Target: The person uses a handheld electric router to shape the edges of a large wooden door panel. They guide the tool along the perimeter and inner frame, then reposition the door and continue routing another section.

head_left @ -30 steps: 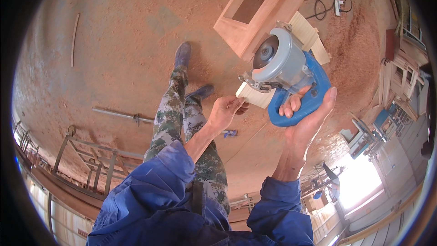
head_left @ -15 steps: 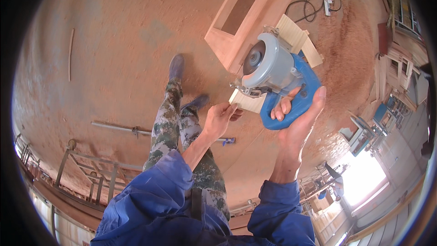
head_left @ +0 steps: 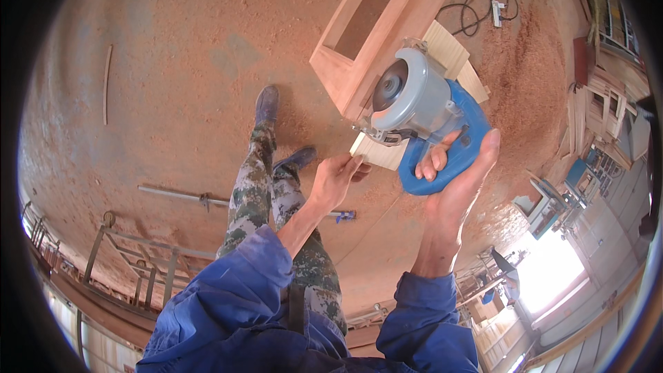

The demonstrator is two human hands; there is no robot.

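My right hand [head_left: 449,190] is closed round the blue loop handle of a circular saw [head_left: 423,97] with a grey guard and a round dark blade. Under the saw lies a pale wooden board [head_left: 381,151]; part of it is hidden by the saw. The fingers of my left hand [head_left: 337,178] pinch the board's near left corner, to the left of the saw. Beyond the saw stands a reddish wooden frame [head_left: 340,76] with a long opening, close beside the blade. More pale wood [head_left: 447,50] shows past the saw's far side.
A black cable with a white power strip [head_left: 497,14] lies at the far right. On the floor at left are a metal bar clamp [head_left: 179,193] and a thin wood strip [head_left: 107,84]. A metal rack [head_left: 138,249] stands at lower left. Sawdust [head_left: 532,69] covers the floor at right.
My right hand and the saw have shifted slightly to the right along the board. My left hand keeps its pinch on the corner, nearly unmoved.
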